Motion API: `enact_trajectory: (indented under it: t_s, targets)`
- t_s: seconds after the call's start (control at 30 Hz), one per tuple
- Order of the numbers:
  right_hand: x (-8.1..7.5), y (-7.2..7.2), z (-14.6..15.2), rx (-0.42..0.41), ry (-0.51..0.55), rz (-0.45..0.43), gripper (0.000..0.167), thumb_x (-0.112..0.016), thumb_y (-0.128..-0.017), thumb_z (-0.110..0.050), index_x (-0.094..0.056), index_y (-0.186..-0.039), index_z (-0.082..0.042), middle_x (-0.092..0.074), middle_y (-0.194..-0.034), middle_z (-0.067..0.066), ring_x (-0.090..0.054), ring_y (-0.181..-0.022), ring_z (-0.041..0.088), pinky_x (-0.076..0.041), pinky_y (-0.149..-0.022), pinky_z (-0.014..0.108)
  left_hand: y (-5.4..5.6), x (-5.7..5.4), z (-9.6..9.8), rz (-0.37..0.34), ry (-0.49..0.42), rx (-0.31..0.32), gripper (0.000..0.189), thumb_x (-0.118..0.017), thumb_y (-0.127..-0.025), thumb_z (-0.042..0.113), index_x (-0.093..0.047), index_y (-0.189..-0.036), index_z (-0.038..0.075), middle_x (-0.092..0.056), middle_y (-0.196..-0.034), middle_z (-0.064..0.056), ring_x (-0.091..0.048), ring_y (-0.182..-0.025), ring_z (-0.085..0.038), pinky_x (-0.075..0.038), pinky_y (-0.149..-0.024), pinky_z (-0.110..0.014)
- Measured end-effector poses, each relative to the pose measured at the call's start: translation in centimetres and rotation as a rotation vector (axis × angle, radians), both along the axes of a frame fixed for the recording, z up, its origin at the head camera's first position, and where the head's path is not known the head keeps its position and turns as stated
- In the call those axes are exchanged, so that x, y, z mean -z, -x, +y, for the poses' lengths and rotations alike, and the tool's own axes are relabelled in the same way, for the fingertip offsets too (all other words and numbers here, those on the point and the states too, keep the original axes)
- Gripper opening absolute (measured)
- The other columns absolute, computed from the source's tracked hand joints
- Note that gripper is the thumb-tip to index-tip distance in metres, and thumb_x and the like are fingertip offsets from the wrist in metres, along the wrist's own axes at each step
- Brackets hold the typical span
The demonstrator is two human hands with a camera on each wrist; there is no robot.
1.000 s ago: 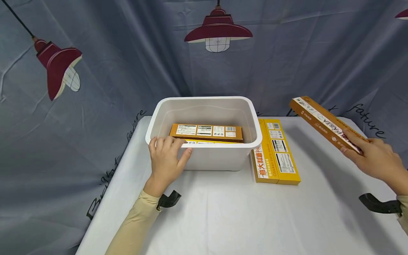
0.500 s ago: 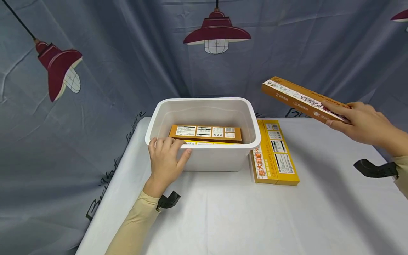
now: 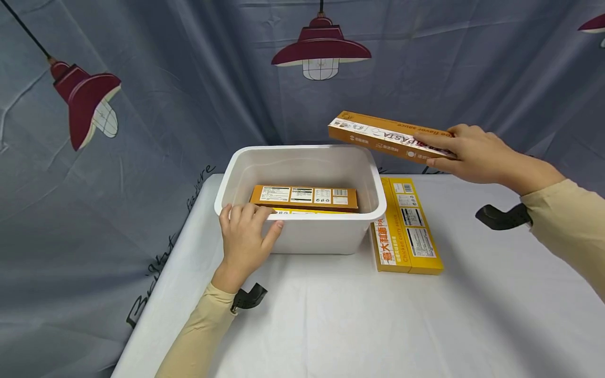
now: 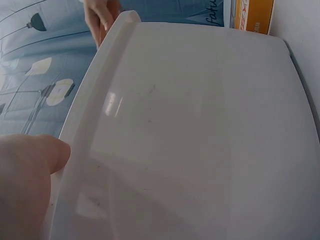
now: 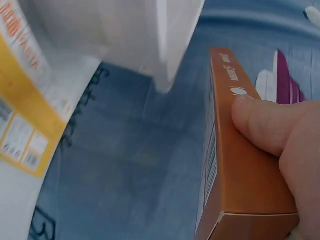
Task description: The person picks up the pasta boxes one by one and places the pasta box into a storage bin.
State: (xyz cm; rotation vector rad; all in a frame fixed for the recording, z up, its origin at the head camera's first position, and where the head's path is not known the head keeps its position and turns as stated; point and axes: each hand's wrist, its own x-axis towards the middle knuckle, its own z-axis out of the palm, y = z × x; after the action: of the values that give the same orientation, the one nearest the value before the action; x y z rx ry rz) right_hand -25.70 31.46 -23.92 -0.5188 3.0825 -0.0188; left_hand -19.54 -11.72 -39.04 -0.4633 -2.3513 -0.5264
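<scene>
A white plastic bin [image 3: 312, 235] stands on the table, its near rim gripped by my left hand [image 3: 246, 239] with fingers over the inside and thumb outside. In the left wrist view, the thumb [image 4: 55, 152] lies by the rim. My right hand [image 3: 487, 155] holds an orange-brown pasta box [image 3: 383, 137] by its right end, its far end above the bin's back right corner. In the right wrist view the thumb presses the side of this pasta box [image 5: 245, 165]. Inside the bin lie another orange-brown box [image 3: 304, 196] and a yellow box [image 3: 312, 211], mostly hidden.
A yellow pasta box [image 3: 416, 231] lies on the table right beside the bin. White cloth covers the table [image 3: 359, 320]. A grey-blue curtain [image 3: 208, 94] printed with red lamps hangs behind the table's back edge.
My right hand has carried the pasta box left and upward from the table's right side to the bin's back right corner. My left hand has stayed on the rim.
</scene>
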Motion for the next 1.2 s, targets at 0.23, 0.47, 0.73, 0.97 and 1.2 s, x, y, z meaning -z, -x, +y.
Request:
enact_trajectory:
  t_s: [0.23,0.47,0.73,0.97,1.2]
  targets:
    - [-0.8,1.5,-4.6,-0.065,-0.017,-0.028,0.066,-0.056,-0.103,-0.044,-0.029,-0.161,-0.027,-0.044,-0.141,0.035,-0.044,-0.117,0.045,-0.042,-0.082,0.053,0.1,0.1,-0.1,0.007,0.002,0.0,0.036,-0.063,-0.093,0.04,-0.071,-0.104,0.007,-0.065,-0.096,-0.015,-0.055,-0.1,-0.039,-0.028,-0.109,-0.068]
    - [-0.5,2.1,-8.8,-0.173,-0.031,-0.025,0.063,-0.057,-0.102,-0.04,-0.034,-0.159,-0.03,-0.051,-0.135,0.03,-0.046,-0.11,0.039,-0.038,-0.077,0.045,0.0,0.1,-0.3,0.003,0.0,0.006,0.036,-0.063,-0.094,0.04,-0.072,-0.105,0.007,-0.065,-0.097,-0.015,-0.055,-0.101,-0.039,-0.028,-0.109,-0.068]
    - [0.2,2.8,-12.6,-0.258,-0.019,-0.029,0.059,-0.06,-0.101,-0.034,-0.04,-0.157,-0.031,-0.055,-0.13,0.025,-0.047,-0.105,0.034,-0.034,-0.074,0.039,0.0,0.1,-0.4,-0.001,0.001,0.011,0.037,-0.063,-0.094,0.041,-0.072,-0.104,0.007,-0.065,-0.096,-0.015,-0.055,-0.102,-0.039,-0.028,-0.109,-0.068]
    - [1.0,3.6,-14.7,-0.308,-0.013,-0.028,0.058,-0.06,-0.101,-0.034,-0.042,-0.156,-0.032,-0.057,-0.128,0.022,-0.048,-0.104,0.033,-0.034,-0.074,0.039,0.0,0.1,-0.3,-0.012,-0.003,0.008,0.037,-0.063,-0.094,0.041,-0.072,-0.106,0.007,-0.065,-0.097,-0.016,-0.055,-0.105,-0.04,-0.027,-0.109,-0.067]
    - [2.2,3.8,-16.4,-0.305,-0.034,-0.053,0.059,-0.062,-0.099,-0.035,-0.043,-0.155,-0.035,-0.058,-0.129,0.022,-0.049,-0.105,0.033,-0.038,-0.08,0.043,-0.1,0.1,-0.3,-0.002,0.003,0.008,0.037,-0.063,-0.094,0.04,-0.072,-0.106,0.006,-0.065,-0.096,-0.015,-0.055,-0.102,-0.04,-0.028,-0.108,-0.066]
